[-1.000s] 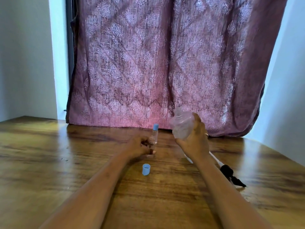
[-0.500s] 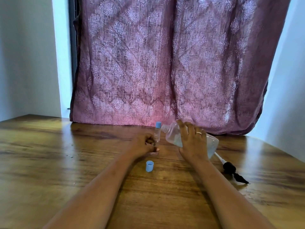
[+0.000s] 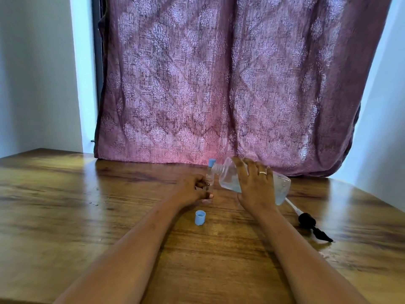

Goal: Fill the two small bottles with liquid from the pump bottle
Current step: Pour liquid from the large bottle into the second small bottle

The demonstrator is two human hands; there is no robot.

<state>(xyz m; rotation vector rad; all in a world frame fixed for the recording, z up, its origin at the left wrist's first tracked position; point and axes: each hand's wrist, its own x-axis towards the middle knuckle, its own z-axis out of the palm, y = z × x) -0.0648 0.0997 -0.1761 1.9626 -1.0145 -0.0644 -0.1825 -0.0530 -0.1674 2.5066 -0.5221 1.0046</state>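
Observation:
My left hand (image 3: pixel 194 190) grips a small clear bottle (image 3: pixel 208 183) that stands upright on the wooden table (image 3: pixel 109 216). A blue-capped top (image 3: pixel 211 162) shows just above and behind it; I cannot tell whether it belongs to a second small bottle. My right hand (image 3: pixel 256 185) holds the large clear pump bottle (image 3: pixel 228 176), pump removed, tilted on its side. Its open neck (image 3: pixel 217 167) points left and nearly touches the small bottle's top. A loose blue cap (image 3: pixel 200 217) lies on the table in front of my left hand.
The black pump head with its white tube (image 3: pixel 306 221) lies on the table to the right of my right forearm. A mauve patterned curtain (image 3: pixel 219 84) hangs behind the table's far edge. A wet patch shines near the pump head.
My right hand has swung the pump bottle down from a raised position to a sideways tilt, neck toward the small bottle. My left hand has stayed on the small bottle.

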